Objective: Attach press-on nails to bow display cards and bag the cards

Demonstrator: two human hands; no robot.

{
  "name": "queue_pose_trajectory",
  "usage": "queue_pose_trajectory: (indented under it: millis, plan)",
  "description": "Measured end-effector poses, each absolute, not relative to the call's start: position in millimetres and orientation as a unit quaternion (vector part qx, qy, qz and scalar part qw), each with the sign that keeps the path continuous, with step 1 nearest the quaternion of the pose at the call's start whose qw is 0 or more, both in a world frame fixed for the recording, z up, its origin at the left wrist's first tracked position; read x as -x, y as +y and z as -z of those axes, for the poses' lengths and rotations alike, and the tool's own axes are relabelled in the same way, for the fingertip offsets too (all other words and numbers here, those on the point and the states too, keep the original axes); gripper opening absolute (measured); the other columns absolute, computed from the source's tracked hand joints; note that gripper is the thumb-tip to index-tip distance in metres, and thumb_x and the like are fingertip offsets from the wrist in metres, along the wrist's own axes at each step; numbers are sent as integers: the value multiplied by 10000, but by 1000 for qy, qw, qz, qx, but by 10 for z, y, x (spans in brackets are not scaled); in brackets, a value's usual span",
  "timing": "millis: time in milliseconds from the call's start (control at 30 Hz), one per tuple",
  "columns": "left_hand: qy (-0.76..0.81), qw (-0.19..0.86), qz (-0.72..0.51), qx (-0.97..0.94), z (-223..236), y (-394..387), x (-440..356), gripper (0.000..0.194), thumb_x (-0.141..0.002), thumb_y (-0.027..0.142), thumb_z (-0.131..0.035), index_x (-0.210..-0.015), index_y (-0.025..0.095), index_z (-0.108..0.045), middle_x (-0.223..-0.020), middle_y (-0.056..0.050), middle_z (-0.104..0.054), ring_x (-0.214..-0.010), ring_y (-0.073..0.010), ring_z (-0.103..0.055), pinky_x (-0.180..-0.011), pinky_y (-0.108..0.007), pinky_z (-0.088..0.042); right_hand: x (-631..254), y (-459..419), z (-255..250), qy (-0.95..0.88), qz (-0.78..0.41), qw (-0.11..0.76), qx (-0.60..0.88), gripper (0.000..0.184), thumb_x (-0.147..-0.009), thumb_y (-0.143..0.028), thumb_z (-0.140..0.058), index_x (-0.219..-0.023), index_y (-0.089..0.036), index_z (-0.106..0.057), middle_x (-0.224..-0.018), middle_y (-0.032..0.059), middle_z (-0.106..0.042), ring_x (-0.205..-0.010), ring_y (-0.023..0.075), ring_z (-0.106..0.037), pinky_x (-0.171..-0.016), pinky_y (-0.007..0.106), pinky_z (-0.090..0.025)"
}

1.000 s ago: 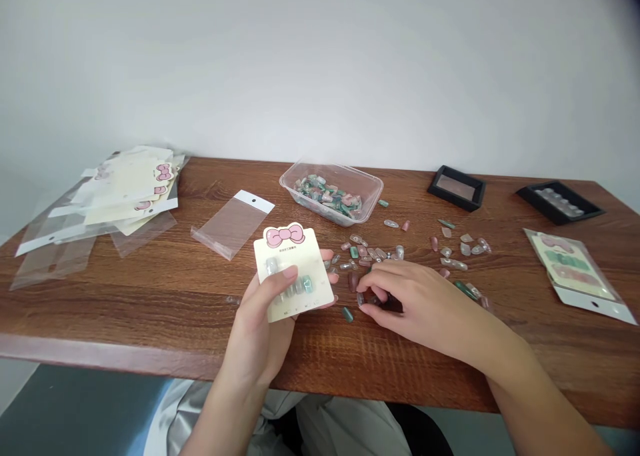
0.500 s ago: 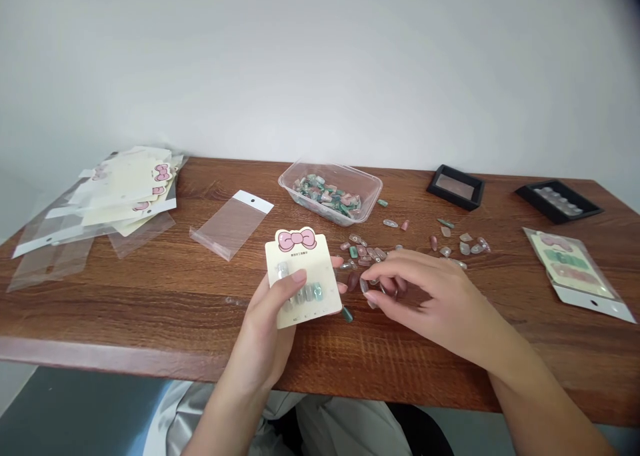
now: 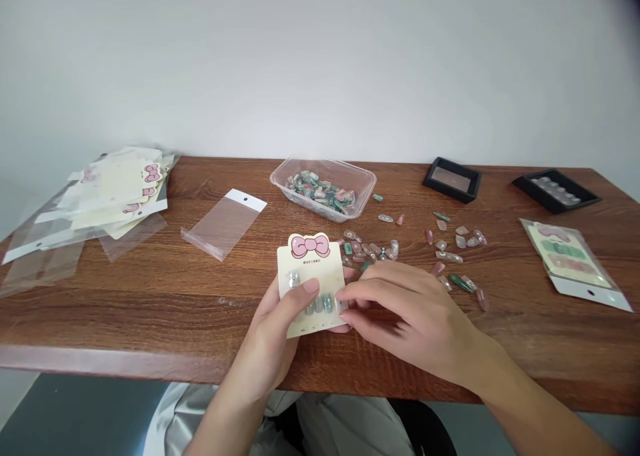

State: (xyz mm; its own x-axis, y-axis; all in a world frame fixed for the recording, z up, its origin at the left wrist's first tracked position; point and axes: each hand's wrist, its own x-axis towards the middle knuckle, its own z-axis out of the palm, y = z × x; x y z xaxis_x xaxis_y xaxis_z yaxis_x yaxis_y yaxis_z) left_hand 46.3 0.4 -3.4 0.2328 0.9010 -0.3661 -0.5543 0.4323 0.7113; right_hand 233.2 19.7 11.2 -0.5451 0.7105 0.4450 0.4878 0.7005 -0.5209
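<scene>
My left hand [image 3: 274, 333] grips a cream card [image 3: 327, 266] with a pink bow printed at its top, thumb across the front and fingers behind. Several press-on nails [image 3: 320, 303] in clear and pale green tones sit on the card in a lower row, and one more lies at its upper left. The thumb hides part of both. My right hand [image 3: 405, 309] pinches a pale press-on nail [image 3: 341, 304] between thumb and index finger, right at the card's right edge at the end of that row. Loose nails [image 3: 367, 248] in pink, green and clear lie just beyond this hand.
A clear plastic tub [image 3: 367, 199] full of nails stands at the back. Left of it lie a clear bag [image 3: 227, 223] and a stack of bow cards and bags [image 3: 110, 189]. To the right are two black boxes [image 3: 453, 179] and a bagged card [image 3: 575, 263].
My right hand has moved left from the loose nails to the card's edge, carrying a nail. The card has shifted slightly right, and the view has turned a little.
</scene>
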Motion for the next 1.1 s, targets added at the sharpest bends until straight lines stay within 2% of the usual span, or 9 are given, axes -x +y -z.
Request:
queue_pose_trajectory:
  millis: [500,767,967,1100]
  plan:
    - [376,761,-467,-247,58,24,-432,304,-921,308,-667,-1180,160,-722,-1198,-125,-737,-1091,-314,-684,-818,-373,-612,-2317,202,-79,-873,-147,309,347,75,-971,-172,-606,-919,-158,-658,-726,0,-601,-644,125,-524,-628,270,-424]
    - [370,766,-467,-242,75,14,-421,385,-911,290,-677,-1271,155,-681,-1197,-132,-736,-1117,-310,-672,-843,-368,-597,-2318,203,-49,-876,-139,317,335,97,-976,-174,-614,-968,-143,-706,-786,26,-662,-729,137,-622,-672,268,-464]
    - [351,779,-457,-247,49,31,-394,338,-879,290,-695,-1175,132,-734,-1159,-133,-753,-1104,-327,-679,-879,-391,-573,-2329,196,-53,-873,-106,349,325,88,-951,-170,-654,-1011,-134,-708,-804,28,-648,-687,119,-578,-639,257,-458]
    - [356,780,-463,-226,-3,52,-387,278,-867,308,-694,-1064,132,-780,-1099,-117,-775,-1086,-317,-687,-880,-357,-554,-2347,187,-43,-886,-78,347,297,144,-931,-215,-688,-1051,-146,-726,-805,33,-638,-703,136,-560,-641,278,-454]
